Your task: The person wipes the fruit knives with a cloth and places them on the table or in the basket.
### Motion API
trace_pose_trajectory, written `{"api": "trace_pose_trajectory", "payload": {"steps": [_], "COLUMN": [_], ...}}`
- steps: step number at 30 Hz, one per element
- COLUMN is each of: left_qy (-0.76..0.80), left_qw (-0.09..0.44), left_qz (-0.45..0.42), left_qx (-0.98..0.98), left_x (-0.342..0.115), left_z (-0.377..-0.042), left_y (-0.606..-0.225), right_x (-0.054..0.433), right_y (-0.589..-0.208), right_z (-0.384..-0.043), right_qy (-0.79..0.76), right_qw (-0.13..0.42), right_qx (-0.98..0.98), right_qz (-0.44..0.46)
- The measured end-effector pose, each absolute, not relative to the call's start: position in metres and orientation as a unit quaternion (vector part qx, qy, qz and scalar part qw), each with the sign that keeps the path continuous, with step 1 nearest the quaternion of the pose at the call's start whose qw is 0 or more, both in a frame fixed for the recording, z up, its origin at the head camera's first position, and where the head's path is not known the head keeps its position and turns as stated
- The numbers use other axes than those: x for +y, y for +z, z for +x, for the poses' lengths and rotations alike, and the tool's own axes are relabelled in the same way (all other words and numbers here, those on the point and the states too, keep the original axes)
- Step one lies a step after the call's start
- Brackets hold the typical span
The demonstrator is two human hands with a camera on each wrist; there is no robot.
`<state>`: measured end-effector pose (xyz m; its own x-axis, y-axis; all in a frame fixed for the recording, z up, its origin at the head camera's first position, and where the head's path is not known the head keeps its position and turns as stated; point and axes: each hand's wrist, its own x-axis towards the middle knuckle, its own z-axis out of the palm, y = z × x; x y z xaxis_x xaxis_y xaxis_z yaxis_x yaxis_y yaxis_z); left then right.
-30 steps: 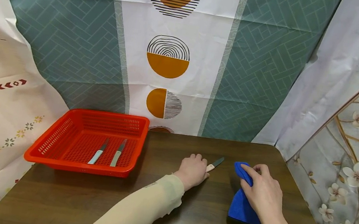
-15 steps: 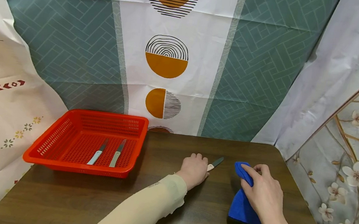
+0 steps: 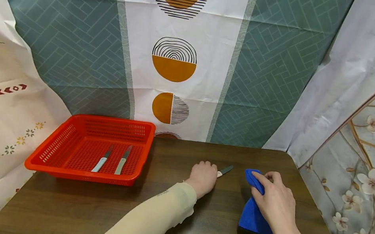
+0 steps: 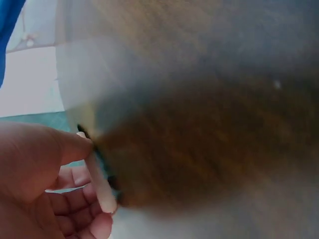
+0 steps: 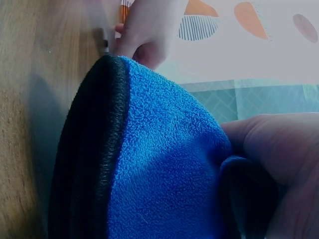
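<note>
Near the middle of the table my left hand [image 3: 203, 177] grips a small paring knife [image 3: 226, 170] by its pale handle, the dark blade pointing away to the right. The left wrist view shows the thumb and curled fingers pinching the handle [image 4: 101, 186] close over the table. To the right, my right hand [image 3: 276, 199] pinches a folded blue cloth [image 3: 254, 218] at its upper part, and the cloth hangs down to the table. Close up in the right wrist view, the cloth [image 5: 159, 149] is fluffy with a dark edge.
A red plastic basket [image 3: 85, 174] stands at the back left of the brown wooden table [image 3: 63, 207]. Inside it lie two more paring knives, one with a white handle [image 3: 99, 164] and one with a greyish handle [image 3: 120, 166]. Patterned curtains [image 3: 270, 64] surround the table.
My left hand and forearm have shifted slightly to the right, and less of the knife handle shows past the fingers. My right hand and the blue cloth have stayed where they were.
</note>
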<state>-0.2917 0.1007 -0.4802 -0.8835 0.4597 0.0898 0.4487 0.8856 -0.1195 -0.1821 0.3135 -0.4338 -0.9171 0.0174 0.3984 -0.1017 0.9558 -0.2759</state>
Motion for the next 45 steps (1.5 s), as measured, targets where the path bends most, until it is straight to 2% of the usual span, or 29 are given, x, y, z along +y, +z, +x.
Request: {"api": "trace_pose_trajectory", "payload": {"steps": [13,33,45], "left_qy": [0.043,-0.060,-0.127], "left_qw": [0.035,0.167,0.190], "left_qz": [-0.225,-0.262,-0.251], "left_qx": [-0.973,-0.949,-0.941], "left_x": [0.084,0.004,-0.037], "left_z": [-0.280,-0.246,-0.220], "left_y": [-0.462,-0.439,-0.429], "right_x": [0.307,0.272,0.246], "right_y": [-0.432,-0.414,-0.401], "right_z": [-0.182,-0.187,-0.189], "right_qy": [0.151,0.170,0.178], "right_qw": [0.198,0.198,0.220], "right_qx": [-0.968,-0.964,-0.955], "right_qz": [0.032,0.054,0.089]}}
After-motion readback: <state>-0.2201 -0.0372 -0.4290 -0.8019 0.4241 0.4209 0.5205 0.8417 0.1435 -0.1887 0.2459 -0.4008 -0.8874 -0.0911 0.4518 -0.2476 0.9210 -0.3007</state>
